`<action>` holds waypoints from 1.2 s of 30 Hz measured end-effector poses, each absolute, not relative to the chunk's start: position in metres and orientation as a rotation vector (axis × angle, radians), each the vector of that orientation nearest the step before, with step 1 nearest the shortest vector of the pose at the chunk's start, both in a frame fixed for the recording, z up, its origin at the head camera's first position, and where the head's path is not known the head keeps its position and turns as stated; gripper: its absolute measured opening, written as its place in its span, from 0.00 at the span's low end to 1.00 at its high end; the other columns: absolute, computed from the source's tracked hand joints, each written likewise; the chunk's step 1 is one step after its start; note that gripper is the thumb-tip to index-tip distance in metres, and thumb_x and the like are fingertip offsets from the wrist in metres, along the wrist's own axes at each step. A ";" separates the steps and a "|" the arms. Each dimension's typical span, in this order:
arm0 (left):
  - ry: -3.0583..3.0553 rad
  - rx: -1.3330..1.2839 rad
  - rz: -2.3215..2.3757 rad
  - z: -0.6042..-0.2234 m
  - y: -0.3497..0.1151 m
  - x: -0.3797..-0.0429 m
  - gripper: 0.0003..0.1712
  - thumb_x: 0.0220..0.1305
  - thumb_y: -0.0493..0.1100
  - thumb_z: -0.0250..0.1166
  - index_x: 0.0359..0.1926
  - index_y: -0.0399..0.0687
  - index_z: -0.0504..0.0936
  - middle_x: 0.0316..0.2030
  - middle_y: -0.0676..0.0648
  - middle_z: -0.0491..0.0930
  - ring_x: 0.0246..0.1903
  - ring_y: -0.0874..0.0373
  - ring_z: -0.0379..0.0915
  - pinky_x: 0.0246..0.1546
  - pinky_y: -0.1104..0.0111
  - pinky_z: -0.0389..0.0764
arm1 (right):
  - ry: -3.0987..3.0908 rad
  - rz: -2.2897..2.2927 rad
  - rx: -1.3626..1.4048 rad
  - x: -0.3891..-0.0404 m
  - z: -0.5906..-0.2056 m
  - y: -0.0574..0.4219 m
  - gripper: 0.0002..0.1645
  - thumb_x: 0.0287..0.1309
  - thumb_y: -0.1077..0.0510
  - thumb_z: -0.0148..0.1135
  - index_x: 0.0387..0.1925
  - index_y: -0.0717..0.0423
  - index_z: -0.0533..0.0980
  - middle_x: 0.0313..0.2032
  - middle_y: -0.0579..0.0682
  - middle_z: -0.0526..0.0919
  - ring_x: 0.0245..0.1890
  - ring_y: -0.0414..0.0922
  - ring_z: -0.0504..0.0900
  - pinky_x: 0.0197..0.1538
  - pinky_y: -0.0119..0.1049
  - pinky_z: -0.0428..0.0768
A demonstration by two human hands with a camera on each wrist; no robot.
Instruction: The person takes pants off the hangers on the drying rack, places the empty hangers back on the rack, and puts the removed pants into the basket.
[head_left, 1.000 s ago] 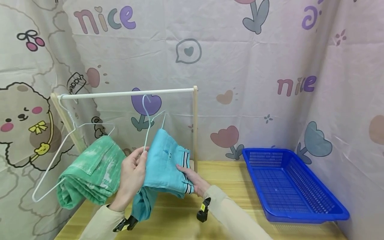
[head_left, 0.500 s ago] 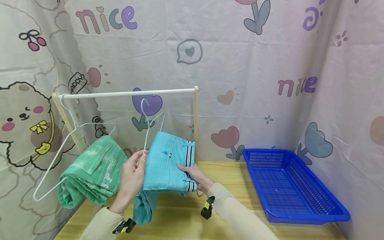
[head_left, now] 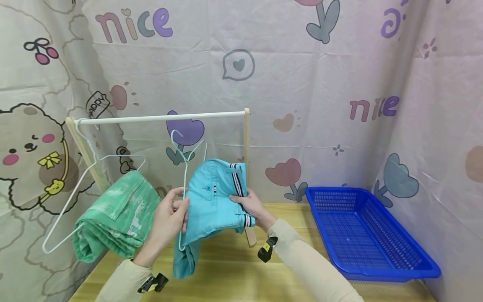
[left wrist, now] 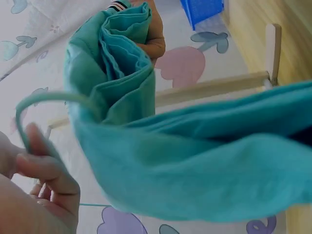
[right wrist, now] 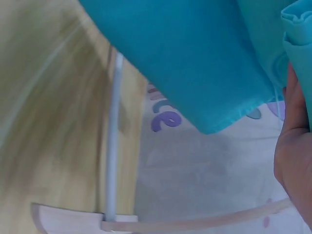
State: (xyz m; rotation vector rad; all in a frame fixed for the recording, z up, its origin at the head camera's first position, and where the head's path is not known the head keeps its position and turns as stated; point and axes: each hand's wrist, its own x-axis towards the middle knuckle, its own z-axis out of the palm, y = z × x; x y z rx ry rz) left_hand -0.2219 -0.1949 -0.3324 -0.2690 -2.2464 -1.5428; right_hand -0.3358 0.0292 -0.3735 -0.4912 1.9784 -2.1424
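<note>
Light blue trousers (head_left: 211,205) with a striped waistband are folded over a white wire hanger (head_left: 185,170) in the head view. My left hand (head_left: 166,216) pinches the hanger's near side wire between thumb and fingers. At the waistband, my right hand (head_left: 254,205) grips the trousers, thumb on top and the other fingers hidden beneath. The hanger's hook is off the rail, hanging below it. In the left wrist view, the trouser legs (left wrist: 195,165) droop from the hanger's rounded end. The right wrist view shows a wide flap of the trousers (right wrist: 185,63).
A rack with a white rail (head_left: 158,118) and wooden posts stands on the wooden table (head_left: 286,247). At its left end, folded green trousers (head_left: 120,209) hang on another white hanger (head_left: 64,205). A blue plastic basket (head_left: 339,251) sits at the right.
The hanger's hook has dropped away from the rail and shifted left. My right hand has moved the waistband rightward and up, and the hanger's near lower corner now shows.
</note>
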 end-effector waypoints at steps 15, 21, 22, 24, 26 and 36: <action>-2.337 -0.197 -1.816 -0.317 -0.198 -0.243 0.23 0.74 0.58 0.51 0.45 0.40 0.64 0.20 0.46 0.74 0.12 0.54 0.75 0.08 0.68 0.61 | 2.048 -2.093 -0.657 -0.328 -0.340 0.041 0.30 0.65 0.60 0.59 0.67 0.61 0.66 0.60 0.65 0.75 0.50 0.46 0.81 0.59 0.44 0.77; -2.347 -0.222 -1.858 -0.318 -0.198 -0.245 0.21 0.78 0.48 0.47 0.62 0.40 0.60 0.23 0.47 0.75 0.15 0.56 0.75 0.10 0.70 0.61 | 2.090 -2.065 -0.683 -0.332 -0.340 0.044 0.29 0.64 0.59 0.61 0.66 0.59 0.68 0.61 0.62 0.76 0.53 0.48 0.79 0.61 0.43 0.75; -2.350 -0.223 -1.859 -0.319 -0.198 -0.245 0.23 0.78 0.48 0.47 0.65 0.40 0.58 0.24 0.47 0.75 0.15 0.56 0.76 0.10 0.70 0.61 | 2.097 -2.060 -0.685 -0.332 -0.340 0.045 0.29 0.64 0.59 0.60 0.66 0.59 0.68 0.60 0.62 0.76 0.53 0.48 0.79 0.61 0.43 0.75; -2.359 -0.217 -1.856 -0.319 -0.197 -0.246 0.25 0.78 0.48 0.47 0.67 0.41 0.55 0.25 0.47 0.75 0.16 0.55 0.76 0.10 0.70 0.61 | 2.107 -2.050 -0.693 -0.333 -0.340 0.047 0.29 0.65 0.59 0.60 0.66 0.58 0.68 0.60 0.62 0.76 0.53 0.49 0.80 0.61 0.44 0.75; -2.371 -0.195 -1.841 -0.318 -0.195 -0.248 0.23 0.77 0.50 0.48 0.63 0.41 0.56 0.25 0.46 0.75 0.16 0.54 0.77 0.10 0.71 0.61 | 2.125 -2.035 -0.702 -0.333 -0.340 0.049 0.29 0.65 0.59 0.60 0.66 0.59 0.68 0.60 0.62 0.76 0.54 0.49 0.80 0.61 0.45 0.75; -2.509 -0.075 -1.183 -0.313 -0.196 -0.262 0.23 0.74 0.53 0.50 0.28 0.42 0.76 0.14 0.49 0.77 0.13 0.52 0.74 0.20 0.64 0.72 | 2.112 -2.026 -0.688 -0.327 -0.324 0.061 0.30 0.65 0.57 0.60 0.66 0.59 0.67 0.59 0.63 0.77 0.53 0.49 0.80 0.62 0.45 0.76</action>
